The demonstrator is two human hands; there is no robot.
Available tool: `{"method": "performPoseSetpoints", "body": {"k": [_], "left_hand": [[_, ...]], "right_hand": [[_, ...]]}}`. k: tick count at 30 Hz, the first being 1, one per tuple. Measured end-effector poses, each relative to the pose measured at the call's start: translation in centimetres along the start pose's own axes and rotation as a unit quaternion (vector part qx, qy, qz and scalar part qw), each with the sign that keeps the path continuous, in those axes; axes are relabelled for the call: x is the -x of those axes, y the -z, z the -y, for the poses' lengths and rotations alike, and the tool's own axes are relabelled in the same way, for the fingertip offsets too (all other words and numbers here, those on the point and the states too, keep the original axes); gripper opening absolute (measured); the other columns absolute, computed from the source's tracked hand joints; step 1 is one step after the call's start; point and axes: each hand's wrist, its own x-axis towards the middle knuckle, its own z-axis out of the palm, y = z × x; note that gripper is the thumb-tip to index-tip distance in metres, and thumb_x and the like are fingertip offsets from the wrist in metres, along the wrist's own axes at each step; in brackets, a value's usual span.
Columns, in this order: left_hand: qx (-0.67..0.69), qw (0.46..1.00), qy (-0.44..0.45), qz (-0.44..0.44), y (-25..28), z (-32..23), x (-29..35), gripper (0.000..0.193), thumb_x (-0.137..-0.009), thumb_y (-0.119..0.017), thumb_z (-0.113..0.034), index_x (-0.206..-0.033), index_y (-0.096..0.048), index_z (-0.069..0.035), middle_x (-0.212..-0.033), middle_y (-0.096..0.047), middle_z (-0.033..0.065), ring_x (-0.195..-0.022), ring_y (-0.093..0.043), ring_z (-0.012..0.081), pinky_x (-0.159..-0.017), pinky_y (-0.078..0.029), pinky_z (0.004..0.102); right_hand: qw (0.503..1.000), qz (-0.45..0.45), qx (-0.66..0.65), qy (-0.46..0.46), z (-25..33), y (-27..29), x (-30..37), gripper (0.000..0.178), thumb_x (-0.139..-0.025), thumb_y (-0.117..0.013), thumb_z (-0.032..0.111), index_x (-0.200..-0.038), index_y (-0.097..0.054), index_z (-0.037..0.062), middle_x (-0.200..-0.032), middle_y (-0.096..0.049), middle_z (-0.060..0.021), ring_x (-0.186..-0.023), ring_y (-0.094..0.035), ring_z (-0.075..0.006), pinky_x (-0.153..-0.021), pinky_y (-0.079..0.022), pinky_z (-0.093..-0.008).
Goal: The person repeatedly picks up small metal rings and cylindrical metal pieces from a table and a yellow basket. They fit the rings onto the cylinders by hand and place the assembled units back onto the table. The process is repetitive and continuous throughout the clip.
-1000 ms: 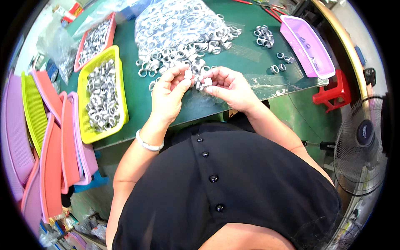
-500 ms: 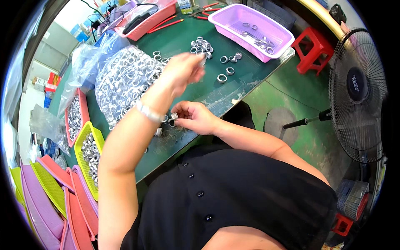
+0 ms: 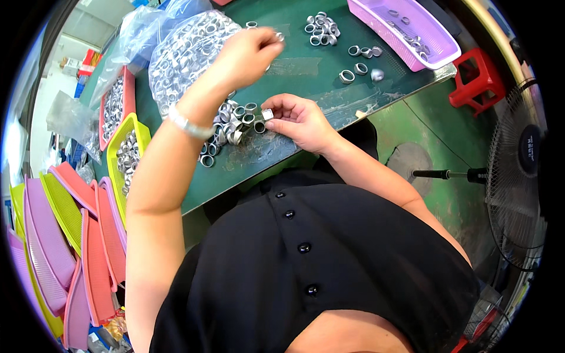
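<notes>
My left hand [image 3: 250, 54], with a band at the wrist, is raised over the table beside a clear bag of metal rings [image 3: 188, 56]. Its fingers are curled, and a small silvery bit shows at the fingertips, too small to make out. Lower down, my right hand [image 3: 300, 122] pinches a silver ring [image 3: 268, 115] with a square top between thumb and fingers. Close to it lies a heap of loose rings [image 3: 226, 126], partly behind my left forearm. Farther right are a small pile of rings [image 3: 322, 29], several scattered rings [image 3: 346, 76] and a blurred silvery piece [image 3: 377, 75].
A purple basket [image 3: 438, 56] holding some rings stands at the far right of the green table [image 3: 282, 70]. Ring-filled red [image 3: 128, 97] and yellow-green [image 3: 144, 132] baskets stand left, above stacked baskets [image 3: 53, 253]. A red stool [image 3: 479, 82] and fan [image 3: 518, 176] are right.
The view has shifted, so the table sits higher and farther right. My left hand has drawn leftward from the small pile. A silvery piece now shows by the scattered rings. My right hand keeps its ring.
</notes>
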Motion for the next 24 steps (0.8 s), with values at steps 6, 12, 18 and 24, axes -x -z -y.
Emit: {"method": "performPoseSetpoints", "body": {"k": [6,12,18,24], "left_hand": [[-0.119,0.989,-0.069,-0.057,-2.3,2.0,10.1,0.020,-0.067,-0.065,-0.010,-0.085,-0.059,-0.004,-0.085,-0.053,0.0124,-0.081,-0.051,0.0306,-0.071,-0.041,0.0383],[-0.155,0.982,-0.059,-0.090,-5.5,0.3,12.5,0.032,-0.062,-0.071,-0.012,-0.090,-0.058,-0.003,-0.089,-0.052,0.0093,-0.084,-0.049,0.0274,-0.074,-0.039,0.0372],[-0.193,0.975,-0.047,-0.103,-5.6,-0.3,12.5,0.031,-0.063,-0.070,-0.011,-0.090,-0.057,-0.003,-0.090,-0.052,0.0098,-0.085,-0.049,0.0275,-0.075,-0.038,0.0358],[-0.200,0.973,-0.024,-0.114,-5.8,-0.2,12.3,0.030,-0.068,-0.068,-0.015,-0.093,-0.057,-0.003,-0.089,-0.051,0.0095,-0.084,-0.048,0.0260,-0.077,-0.036,0.0358]], "right_hand": [[0.999,-0.003,-0.032,0.003,-0.1,0.3,0.0,0.026,-0.079,-0.057,-0.002,-0.105,-0.052,-0.0005,-0.093,-0.058,-0.0046,-0.084,-0.057,-0.0101,-0.075,-0.047,-0.0236],[0.998,0.020,-0.061,-0.008,0.3,0.4,0.3,0.026,-0.079,-0.058,-0.002,-0.105,-0.051,0.0006,-0.093,-0.057,-0.0038,-0.085,-0.056,-0.0101,-0.076,-0.047,-0.0251],[0.924,-0.094,0.350,0.123,5.6,2.7,3.8,0.025,-0.072,-0.061,-0.003,-0.095,-0.056,0.0042,-0.101,-0.053,-0.0047,-0.082,-0.054,-0.0101,-0.070,-0.044,-0.0225],[0.710,-0.183,0.666,0.136,6.7,6.9,6.2,0.027,-0.065,-0.065,0.001,-0.090,-0.055,0.0053,-0.100,-0.054,-0.0121,-0.092,-0.050,-0.0294,-0.079,-0.042,-0.0359]]}}
